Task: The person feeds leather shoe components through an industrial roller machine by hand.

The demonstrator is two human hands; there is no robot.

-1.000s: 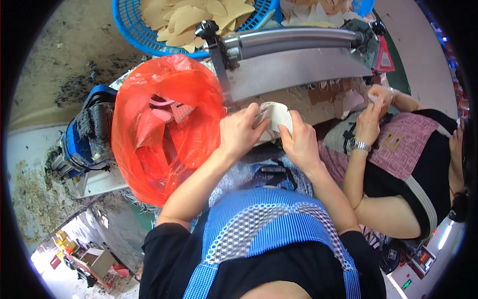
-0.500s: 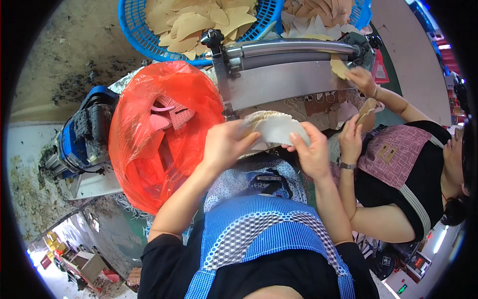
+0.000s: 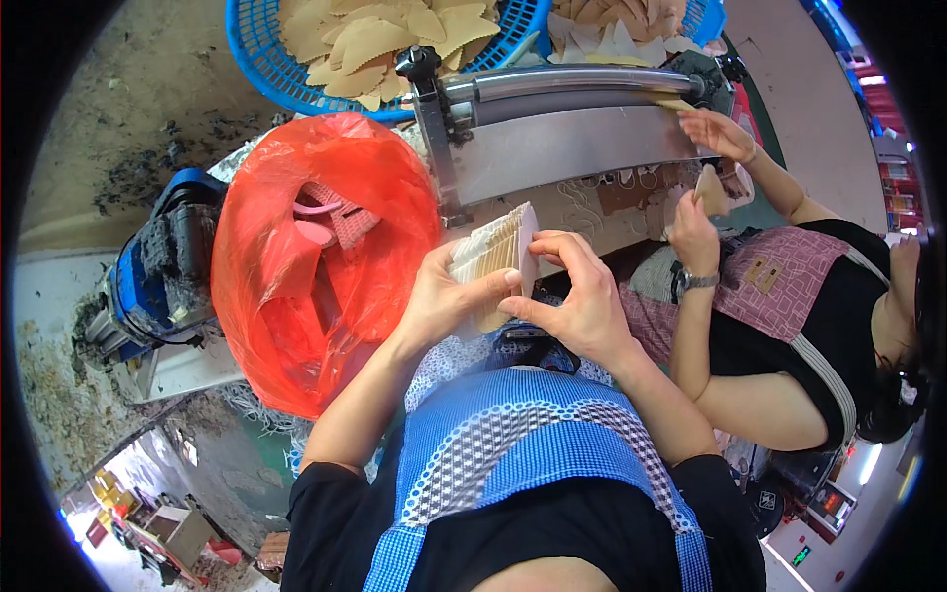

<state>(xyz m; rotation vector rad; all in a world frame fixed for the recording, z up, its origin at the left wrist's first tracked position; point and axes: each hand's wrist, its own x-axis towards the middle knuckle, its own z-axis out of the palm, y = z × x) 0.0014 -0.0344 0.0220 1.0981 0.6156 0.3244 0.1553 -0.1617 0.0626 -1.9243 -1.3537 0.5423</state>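
Observation:
A thick stack of cut sheet pieces (image 3: 496,255), tan and white in layers, stands on edge between my hands above the front of the roller machine (image 3: 552,148). My left hand (image 3: 441,299) grips its left side, thumb across the layered edges. My right hand (image 3: 580,304) holds the right side, fingers over the pale outer face and thumb at the near edge. The machine has a shiny metal roller (image 3: 582,81) above a sloping metal plate. Fingers behind the stack are hidden.
An open red plastic bag (image 3: 266,247) with pink pieces stands left. Blue baskets (image 3: 258,71) of tan and pale cut pieces sit beyond the machine. At right, a co-worker's hand (image 3: 718,133) is by the roller's end; their other hand (image 3: 693,237) holds pieces. A dirty blue motor (image 3: 138,276) is far left.
The stack has turned from showing its pale flat face to showing its layered edges. My right hand has shifted left. The co-worker's piece has gone further into the rollers.

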